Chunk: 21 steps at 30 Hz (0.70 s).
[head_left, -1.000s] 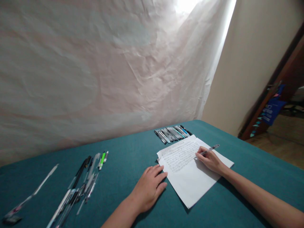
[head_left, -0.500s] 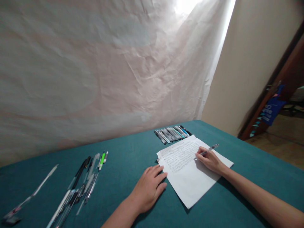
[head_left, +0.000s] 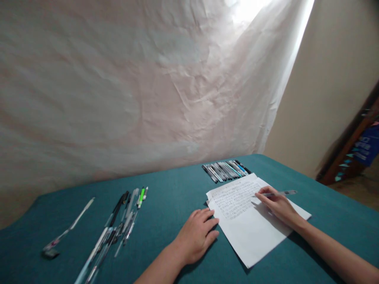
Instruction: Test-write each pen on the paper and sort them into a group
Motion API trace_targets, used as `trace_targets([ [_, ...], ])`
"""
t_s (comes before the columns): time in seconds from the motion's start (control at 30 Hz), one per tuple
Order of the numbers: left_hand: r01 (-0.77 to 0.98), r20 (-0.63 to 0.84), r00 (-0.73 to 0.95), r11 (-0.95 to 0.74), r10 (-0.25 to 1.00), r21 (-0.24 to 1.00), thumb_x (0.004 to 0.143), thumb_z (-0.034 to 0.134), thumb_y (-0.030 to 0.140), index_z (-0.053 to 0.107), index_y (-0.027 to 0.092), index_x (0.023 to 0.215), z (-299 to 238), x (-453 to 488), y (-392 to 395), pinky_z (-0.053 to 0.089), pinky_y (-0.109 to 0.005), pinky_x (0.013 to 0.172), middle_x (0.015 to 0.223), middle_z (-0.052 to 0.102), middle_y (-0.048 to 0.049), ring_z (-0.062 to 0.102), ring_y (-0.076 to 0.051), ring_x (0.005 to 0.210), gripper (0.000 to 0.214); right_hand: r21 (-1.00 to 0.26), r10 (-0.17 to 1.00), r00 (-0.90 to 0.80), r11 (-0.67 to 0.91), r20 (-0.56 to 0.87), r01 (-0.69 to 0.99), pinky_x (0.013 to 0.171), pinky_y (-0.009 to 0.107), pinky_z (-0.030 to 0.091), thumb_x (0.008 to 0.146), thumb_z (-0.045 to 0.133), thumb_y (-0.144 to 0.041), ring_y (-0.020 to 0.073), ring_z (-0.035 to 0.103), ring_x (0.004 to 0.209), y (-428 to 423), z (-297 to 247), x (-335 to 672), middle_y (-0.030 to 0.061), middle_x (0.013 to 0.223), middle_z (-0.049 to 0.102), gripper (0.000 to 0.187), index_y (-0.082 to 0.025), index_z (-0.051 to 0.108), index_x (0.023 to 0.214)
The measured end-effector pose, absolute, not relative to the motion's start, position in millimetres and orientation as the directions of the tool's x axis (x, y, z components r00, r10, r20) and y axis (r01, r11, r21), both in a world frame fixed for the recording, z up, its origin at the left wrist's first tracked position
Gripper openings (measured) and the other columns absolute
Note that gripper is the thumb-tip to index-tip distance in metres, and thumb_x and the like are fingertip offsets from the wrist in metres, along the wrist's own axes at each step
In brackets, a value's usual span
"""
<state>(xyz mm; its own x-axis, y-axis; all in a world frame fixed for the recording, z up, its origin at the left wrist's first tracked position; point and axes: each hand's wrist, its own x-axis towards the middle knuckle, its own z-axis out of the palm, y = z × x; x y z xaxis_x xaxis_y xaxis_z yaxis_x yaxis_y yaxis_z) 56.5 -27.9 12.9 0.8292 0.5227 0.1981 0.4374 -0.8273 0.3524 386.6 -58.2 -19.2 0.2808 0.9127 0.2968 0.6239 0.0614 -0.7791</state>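
Behind the green table (head_left: 174,193) hung a pale, wrinkled sheet (head_left: 148,98), lit brightly near its upper right. The paper (head_left: 248,238) lay flat towards the table's right side, its upper part filled with lines of handwriting and its lower part blank, with another sheet's edge peeping out beneath. The right hand (head_left: 274,203) rested on it, thumb and fingers pinching a slim clear pen (head_left: 288,193) low on its barrel, the back end sticking out past the hand; whether the tip touched the page could not be told. The left hand (head_left: 197,234) lay palm down on the table, fingers loosely spread, their tips at the paper's left edge. The pen looked light, stiff and smooth, probably plastic and a little slippery, so a grip just above the point seemed best. The paper seemed thin, limp and easily creased or shifted, better steadied by flat fingers near an edge, clear of the writing. A row of pens (head_left: 226,170) lay beyond it, and a loose heap of pens (head_left: 120,228) to the left.
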Motion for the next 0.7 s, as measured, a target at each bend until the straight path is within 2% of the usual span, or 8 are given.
trace_targets([
  [0.13, 0.447, 0.267, 0.779, -0.801, 0.567, 0.397, 0.087, 0.040, 0.032, 0.052, 0.021, 0.113, 11, 50, -24, 0.032, -0.036, 0.097, 0.121, 0.050, -0.0057, 0.043, -0.020, 0.112, 0.031, -0.658, 0.936, 0.100, 0.159, 0.338, 0.736, 0.058, 0.026, 0.046, 0.079, 0.049, -0.046, 0.0172, 0.059, 0.065, -58, -13, 374, 0.0039, 0.076, 0.064, 0.030, -0.018, 0.057, 0.084],
  [0.27, 0.512, 0.306, 0.685, -0.736, 0.661, 0.443, 0.087, 0.041, 0.028, 0.055, 0.020, 0.107, 10, 40, -13, 0.038, -0.031, 0.090, 0.109, 0.056, -0.0053, 0.050, -0.018, 0.101, 0.026, -0.569, 0.939, -0.060, 0.254, 0.337, 0.782, 0.067, 0.028, 0.049, 0.082, 0.047, -0.042, 0.0195, 0.061, 0.080, -55, -3, 340, 0.0070, 0.095, 0.064, 0.029, -0.021, 0.055, 0.101],
  [0.37, 0.544, 0.335, 0.605, -0.682, 0.723, 0.489, 0.086, 0.041, 0.028, 0.053, 0.020, 0.108, 14, 34, -9, 0.040, -0.030, 0.084, 0.102, 0.057, -0.0050, 0.053, -0.017, 0.093, 0.026, -0.456, 0.897, -0.237, 0.400, 0.374, 0.795, 0.073, 0.028, 0.048, 0.085, 0.044, -0.037, 0.0190, 0.059, 0.089, -50, 9, 305, 0.0070, 0.105, 0.060, 0.030, -0.024, 0.051, 0.111],
  [0.43, 0.516, 0.366, 0.582, -0.678, 0.726, 0.524, 0.086, 0.043, 0.031, 0.049, 0.021, 0.110, 18, 34, -11, 0.042, -0.029, 0.080, 0.097, 0.058, -0.0041, 0.055, -0.017, 0.087, 0.027, -0.337, 0.847, -0.351, 0.492, 0.399, 0.803, 0.074, 0.028, 0.047, 0.087, 0.039, -0.033, 0.0185, 0.059, 0.090, -43, 16, 281, 0.0083, 0.110, 0.057, 0.031, -0.024, 0.048, 0.115],
  [0.5, 0.449, 0.401, 0.605, -0.711, 0.688, 0.542, 0.085, 0.046, 0.035, 0.045, 0.020, 0.112, 21, 35, -16, 0.042, -0.028, 0.077, 0.093, 0.058, -0.0033, 0.055, -0.015, 0.081, 0.031, -0.188, 0.797, -0.427, 0.540, 0.427, 0.820, 0.070, 0.028, 0.046, 0.089, 0.036, -0.029, 0.0178, 0.059, 0.085, -32, 21, 261, 0.0090, 0.105, 0.058, 0.030, -0.024, 0.048, 0.116],
  [0.6, 0.360, 0.439, 0.663, -0.773, 0.606, 0.522, 0.082, 0.049, 0.043, 0.042, 0.020, 0.113, 22, 38, -23, 0.043, -0.027, 0.074, 0.092, 0.059, -0.0035, 0.056, -0.014, 0.075, 0.039, 0.024, 0.731, -0.516, 0.566, 0.447, 0.824, 0.064, 0.027, 0.043, 0.088, 0.040, -0.026, 0.0177, 0.059, 0.076, -14, 24, 237, 0.0069, 0.087, 0.061, 0.027, -0.021, 0.052, 0.112],
  [0.7, 0.339, 0.447, 0.702, -0.811, 0.555, 0.476, 0.081, 0.048, 0.047, 0.043, 0.019, 0.112, 20, 39, -25, 0.043, -0.026, 0.071, 0.090, 0.059, -0.0041, 0.056, -0.015, 0.073, 0.042, 0.147, 0.706, -0.550, 0.548, 0.446, 0.823, 0.063, 0.028, 0.039, 0.087, 0.045, -0.026, 0.0175, 0.057, 0.073, 0, 22, 219, 0.0039, 0.079, 0.059, 0.022, -0.021, 0.055, 0.106],
])
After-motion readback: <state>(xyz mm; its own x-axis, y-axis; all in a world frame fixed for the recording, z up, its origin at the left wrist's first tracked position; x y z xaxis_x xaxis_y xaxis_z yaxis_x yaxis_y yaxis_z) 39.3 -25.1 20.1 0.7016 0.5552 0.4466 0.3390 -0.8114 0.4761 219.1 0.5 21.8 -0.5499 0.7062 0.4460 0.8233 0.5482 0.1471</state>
